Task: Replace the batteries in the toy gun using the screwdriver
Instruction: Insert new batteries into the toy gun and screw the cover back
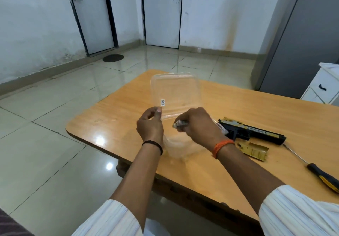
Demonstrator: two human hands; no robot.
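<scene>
While two hands [150, 125] [200, 125] work, one toy gun [253, 131], one screwdriver [322, 177]

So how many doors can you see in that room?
2. One white door stands in the back wall to the left, above the dark floor mat; the other white door is in the middle. More may lie out of view.

A single wide-angle view looks from the person's head, forward and down. It sits close above the near right corner of the light wooden bench [238, 107], which runs off the right edge. The two forearms reach in from the bottom. Beyond the bench, the view takes in the glossy tiled floor [55, 107], far white walls and two white doors [161, 11].
</scene>
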